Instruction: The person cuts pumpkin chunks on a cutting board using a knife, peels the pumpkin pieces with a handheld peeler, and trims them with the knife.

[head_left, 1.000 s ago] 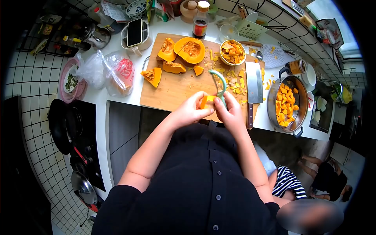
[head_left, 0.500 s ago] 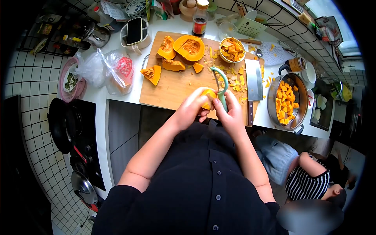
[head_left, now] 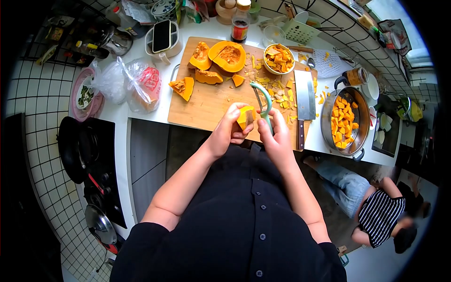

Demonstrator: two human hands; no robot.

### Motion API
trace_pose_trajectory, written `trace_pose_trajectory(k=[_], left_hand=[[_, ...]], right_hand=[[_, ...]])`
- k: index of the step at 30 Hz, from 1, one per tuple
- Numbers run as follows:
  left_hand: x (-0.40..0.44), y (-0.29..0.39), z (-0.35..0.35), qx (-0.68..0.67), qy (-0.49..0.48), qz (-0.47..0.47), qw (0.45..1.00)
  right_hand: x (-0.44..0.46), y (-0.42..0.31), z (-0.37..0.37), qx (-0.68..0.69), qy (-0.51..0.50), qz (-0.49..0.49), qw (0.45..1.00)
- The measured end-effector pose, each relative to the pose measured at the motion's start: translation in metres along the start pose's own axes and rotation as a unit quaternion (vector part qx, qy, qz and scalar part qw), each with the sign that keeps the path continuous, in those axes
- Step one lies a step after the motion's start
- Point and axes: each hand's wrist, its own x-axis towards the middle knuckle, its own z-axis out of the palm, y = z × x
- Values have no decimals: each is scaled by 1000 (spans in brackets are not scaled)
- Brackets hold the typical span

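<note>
My left hand (head_left: pixel 226 131) is closed round a piece of pumpkin (head_left: pixel 246 117), its orange flesh showing between the fingers. In my right hand (head_left: pixel 277 139) is a pale green peeler (head_left: pixel 268 101), its blade end tilted up and away from me. Both hands are close together over the front edge of the wooden cutting board (head_left: pixel 202 108); peeler blade and piece are apart. Larger pumpkin chunks (head_left: pixel 229 57) rest at the back left of the board. Peelings fill a bowl (head_left: pixel 279 59) and lie scattered around it. A cleaver (head_left: pixel 305 96) lies along the board's right side.
Right of the board stands a steel pot (head_left: pixel 324 123) with cut pumpkin cubes. A sauce bottle (head_left: pixel 240 23) is behind the board. Plastic bags (head_left: pixel 143 89) and a stove (head_left: pixel 105 164) are at left. Another person (head_left: pixel 380 214) in a striped top is at lower right.
My left hand has turned the pumpkin piece and drawn it slightly left, away from the peeler. My right hand has shifted a little. The other person has moved to the right.
</note>
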Motion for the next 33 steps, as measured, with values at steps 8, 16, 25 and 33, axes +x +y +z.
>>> trace_pose_trajectory(k=[8, 16, 25, 33], left_hand=[[-2, 5, 2, 13, 37, 31, 999], [-5, 14, 13, 122, 52, 73, 988], [-5, 4, 16, 104, 83, 101, 986], [-21, 13, 39, 160, 44, 164, 972]], right_hand=[[-17, -17, 5, -92, -24, -113, 989], [-16, -17, 10, -156, 11, -184, 970], [-16, -18, 15, -217, 51, -192, 956], [13, 43, -37, -235, 201, -97, 946]])
